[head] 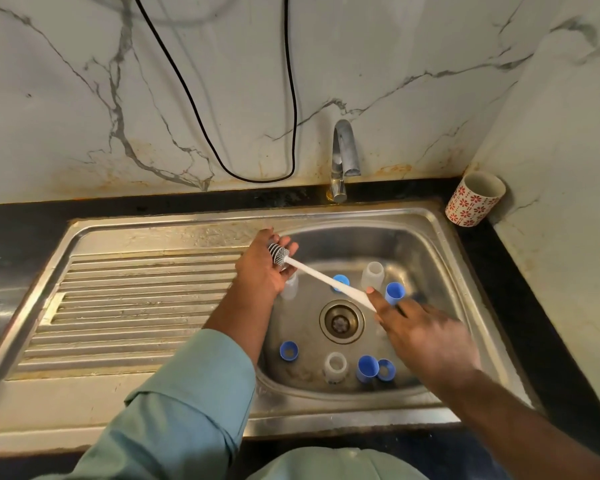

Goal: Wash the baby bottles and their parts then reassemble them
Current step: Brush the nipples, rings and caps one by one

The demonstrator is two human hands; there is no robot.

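**Baby bottle parts lie apart in the sink, with the scrub barely under way**

Baby bottles and their parts sit scattered on the floor of the steel sink, all placed here by the drain. Beyond the drain stands a clear bottle body, with a blue cap just to its right and a blue ring to its left, partly behind the brush handle. A second clear bottle stands left of the drain and beyond it, half hidden by the left hand. Nearer than the drain lie another blue ring, a small clear piece, a second blue cap and a third blue ring touching that cap.

The right hand grips the end of the white bottle brush, its fingers blurred. The left hand cups the bristled head, fingers curled loosely round it, above the sink's left rim. The tap at the far side of the drain shows no running water, and no foam is visible.

By my reading the task is at an early stage: everything is taken apart, yet nothing looks soaped or rinsed, and no piece sits on the ribbed draining board left of the drain. Scrubbing each bottle, cap and ring, rinsing them and screwing them together all seems left to do. A patterned cup stands on the dark tabletop, far right of the drain.
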